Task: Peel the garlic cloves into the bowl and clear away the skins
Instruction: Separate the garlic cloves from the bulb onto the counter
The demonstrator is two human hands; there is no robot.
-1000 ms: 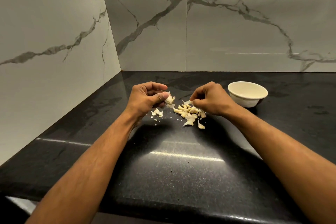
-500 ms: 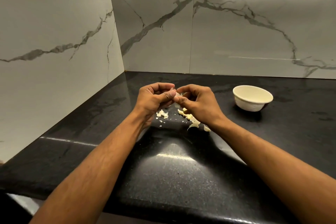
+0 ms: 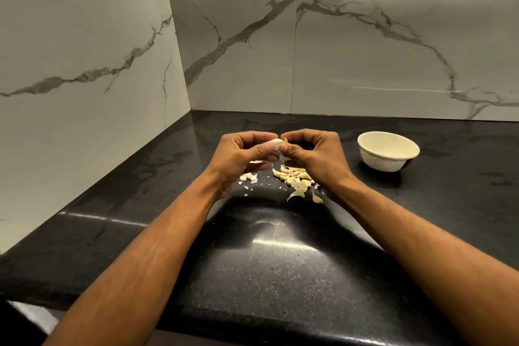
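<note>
Left hand [image 3: 241,153] pinches a garlic clove [image 3: 276,144] between thumb and curled fingers, held up in the air, left of the bowl [image 3: 388,154] and above the pile of cloves [image 3: 295,177]. Right hand [image 3: 314,154] has fingers curled in against the same clove, thumb and fingertip nipping at its skin

Bowl: pale, round, matte, thick-walled; sits on the black counter [image 3: 280,275], well apart from the hands. Whether anything lies inside it, cannot tell

Between the hands and the near counter edge, left of the bowl: cloves in a loose heap, cream-yellow, curved, smooth. Further left of the bowl, a scatter of skin scraps [image 3: 248,177], whitish, thin, ragged

Handling, my judgement: clove is light, firm, small, likely slick once bare; best held by its fat middle while the skin is lifted from a tip. Skins papery, weightless, apt to cling to fingers or drift, so gather by sweeping, not picking

Counter polished, speckled, glossy; wall [image 3: 365,50] veined marble, smooth
</note>
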